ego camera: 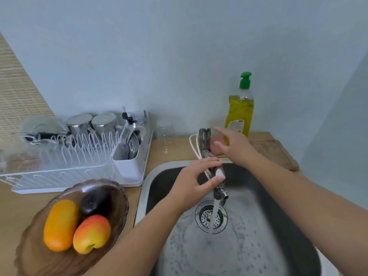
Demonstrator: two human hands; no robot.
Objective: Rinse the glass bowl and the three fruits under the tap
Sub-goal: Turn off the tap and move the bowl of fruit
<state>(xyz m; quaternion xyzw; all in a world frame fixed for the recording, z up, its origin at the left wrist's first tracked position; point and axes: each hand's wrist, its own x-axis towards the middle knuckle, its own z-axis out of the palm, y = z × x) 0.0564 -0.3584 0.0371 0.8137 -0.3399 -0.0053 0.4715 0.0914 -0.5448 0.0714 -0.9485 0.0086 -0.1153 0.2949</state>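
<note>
On the worktop (8, 212), just left of the sink (145, 188) where water already runs, the glass bowl (117, 198) holds all three fruits (91, 234), apparently none yet rinsed. The left hand (195, 176) grips the tap (205, 136) spout; the right hand (233, 144) hovers open-fingered beside its lever.

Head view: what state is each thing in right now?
tap: running into the sink
bowl: on the counter, holding three fruits
left hand: grips the tap's spout
right hand: open, by the tap's top
soap bottle: upright, closed
</note>
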